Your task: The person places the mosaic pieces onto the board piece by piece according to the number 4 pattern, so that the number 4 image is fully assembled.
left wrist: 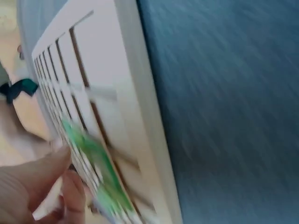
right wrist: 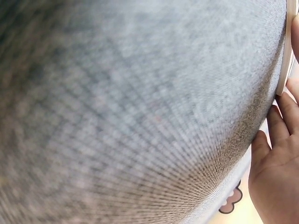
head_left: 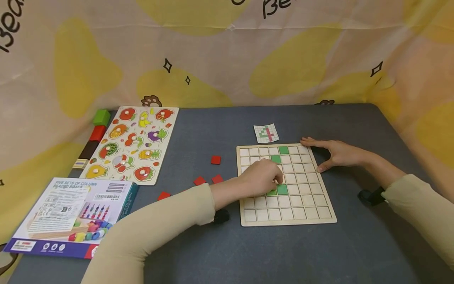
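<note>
One gridded board (head_left: 297, 201) bears green tiles (head_left: 283, 150). Left hand (head_left: 260, 176) curls over it, contents indiscernible; right hand (head_left: 337, 153), spread wide, touches its edge.

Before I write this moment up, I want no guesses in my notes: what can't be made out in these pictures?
Head: squares of the board under the left hand; the hand covers them.
Head: whether that hand pinches anything; its own fingers hide it.
Head: small print on the box; too small.
Left wrist: how many green tiles; blurred.
Right wrist: the rest of the right hand; cut off by the right edge.
</note>
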Demonstrator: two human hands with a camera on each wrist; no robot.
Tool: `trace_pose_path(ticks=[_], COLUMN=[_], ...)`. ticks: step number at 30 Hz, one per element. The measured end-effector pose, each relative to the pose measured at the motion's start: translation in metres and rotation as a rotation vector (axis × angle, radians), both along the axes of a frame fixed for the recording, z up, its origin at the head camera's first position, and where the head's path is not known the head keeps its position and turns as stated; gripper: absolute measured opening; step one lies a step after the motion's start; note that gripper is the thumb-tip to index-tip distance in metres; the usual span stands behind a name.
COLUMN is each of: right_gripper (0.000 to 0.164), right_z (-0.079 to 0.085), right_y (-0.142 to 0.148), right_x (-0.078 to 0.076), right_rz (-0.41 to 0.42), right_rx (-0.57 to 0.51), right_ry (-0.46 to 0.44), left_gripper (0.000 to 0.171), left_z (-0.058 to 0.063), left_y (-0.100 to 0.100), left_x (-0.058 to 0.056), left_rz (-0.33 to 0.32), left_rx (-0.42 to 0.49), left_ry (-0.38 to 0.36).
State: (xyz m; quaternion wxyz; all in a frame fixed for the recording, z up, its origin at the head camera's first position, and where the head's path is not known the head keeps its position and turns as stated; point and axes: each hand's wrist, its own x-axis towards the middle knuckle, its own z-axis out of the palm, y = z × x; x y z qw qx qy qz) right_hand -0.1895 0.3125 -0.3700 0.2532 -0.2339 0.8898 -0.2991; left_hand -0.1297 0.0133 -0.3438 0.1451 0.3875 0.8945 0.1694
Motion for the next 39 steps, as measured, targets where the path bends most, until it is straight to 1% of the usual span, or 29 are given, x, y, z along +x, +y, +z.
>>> trace_pose_path(ticks=[2,4,7,9,11,13,15,17,20,23,27,32,37,39], right_gripper=[0.097,0.097,0.098,0.098,0.098,0.098,0.098,0.097,0.098,0.098,0.098,0.099,0.099,0.099], right_z=[0.0,0.001,0.002,0.002,0.002,0.002,0.001,0.0,0.0,0.0,0.001,0.002,0.001,0.001], right_y=[0.0,0.0,-0.001,-0.001,-0.001,-0.001,0.0,0.001,0.0,0.0,-0.001,-0.001,-0.001,-0.001], right_x=[0.0,0.0,0.0,0.0,0.0,0.001,0.001,0.001,0.0,0.0,0.0,0.0,0.0,0.0], right_rz=[0.004,0.014,0.02,0.022,0.017,0.016,0.015,0.015,0.013,0.009,0.008,0.011,0.011,0.009], right_rx=[-0.002,-0.006,-0.009,-0.01,-0.012,-0.015,-0.019,-0.02,-0.024,-0.022,-0.022,-0.023,-0.014,-0.014], right_ry=[-0.005,-0.01,-0.018,-0.024,-0.03,-0.033,-0.035,-0.034,-0.035,-0.037,-0.038,-0.038,-0.029,-0.026], left_gripper=[0.024,0.027,0.024,0.023,0.024,0.028,0.035,0.043,0.051,0.05,0.044,0.03,0.021,0.019], left_z=[0.005,0.011,0.016,0.018,0.019,0.018,0.016,0.013,0.008,0.005,0.003,0.001,-0.001,0.0], left_y=[-0.012,-0.029,-0.061,-0.084,-0.105,-0.122,-0.135,-0.145,-0.152,-0.155,-0.156,-0.156,-0.157,-0.156], left_x=[-0.008,-0.019,-0.037,-0.049,-0.059,-0.068,-0.075,-0.079,-0.083,-0.085,-0.086,-0.085,-0.087,-0.089], left_rz=[-0.006,-0.007,0.019,0.039,0.055,0.054,0.043,0.035,0.023,0.022,0.035,0.051,0.098,0.115], left_rx=[0.015,0.038,0.062,0.06,0.045,0.013,-0.017,-0.043,-0.066,-0.072,-0.064,-0.045,-0.02,-0.023], left_ry=[-0.014,-0.03,-0.067,-0.093,-0.133,-0.172,-0.218,-0.261,-0.295,-0.29,-0.26,-0.208,-0.174,-0.179])
